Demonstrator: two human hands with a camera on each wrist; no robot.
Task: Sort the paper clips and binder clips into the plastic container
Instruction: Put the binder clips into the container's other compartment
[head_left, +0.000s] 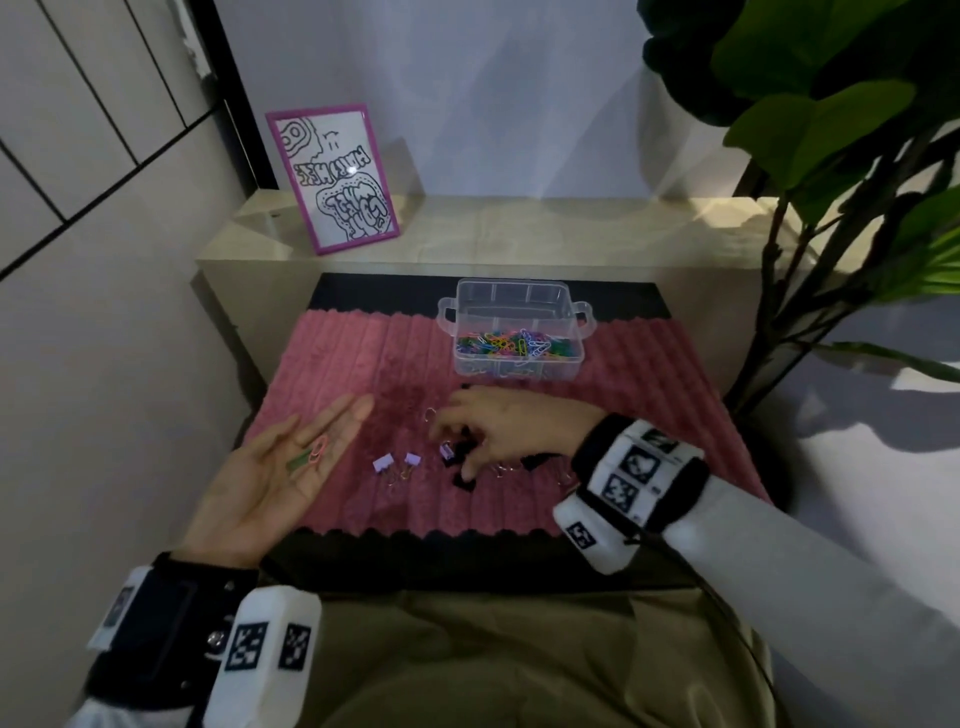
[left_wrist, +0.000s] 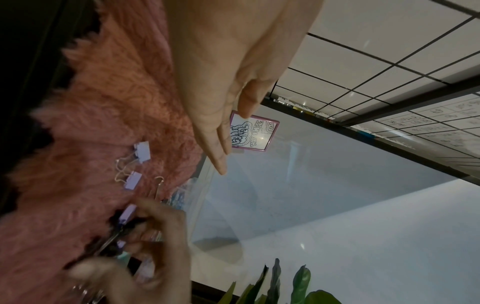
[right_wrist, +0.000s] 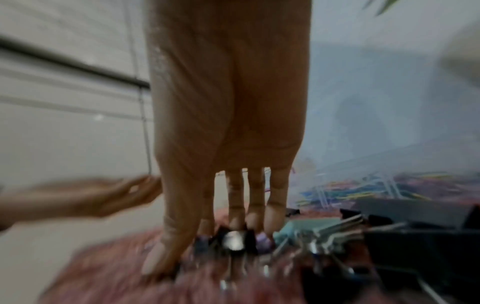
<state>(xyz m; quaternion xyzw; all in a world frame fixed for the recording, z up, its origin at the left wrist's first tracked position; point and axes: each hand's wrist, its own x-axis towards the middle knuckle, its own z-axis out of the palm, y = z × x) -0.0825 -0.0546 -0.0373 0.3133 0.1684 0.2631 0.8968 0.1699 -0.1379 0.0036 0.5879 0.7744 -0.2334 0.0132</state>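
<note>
The left hand (head_left: 275, 480) is lying flat, cradling paper clips (head_left: 311, 453). The right hand (head_left: 498, 431) is curling over binder clips (head_left: 460, 457) beneath it; I can't tell if it's gripping one. Best pinching one clip cleanly.

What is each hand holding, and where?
Left hand: paper clips lie loose on its flat fingers. Right hand: fingers among binder clips; grip unclear.

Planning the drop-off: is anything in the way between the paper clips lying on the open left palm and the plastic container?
Nothing visible blocks it. The left hand lies palm up with the paper clips on it; between it and the plastic container there is only bare pink mat. The container is lidless. The right hand works nearer the person.
</note>
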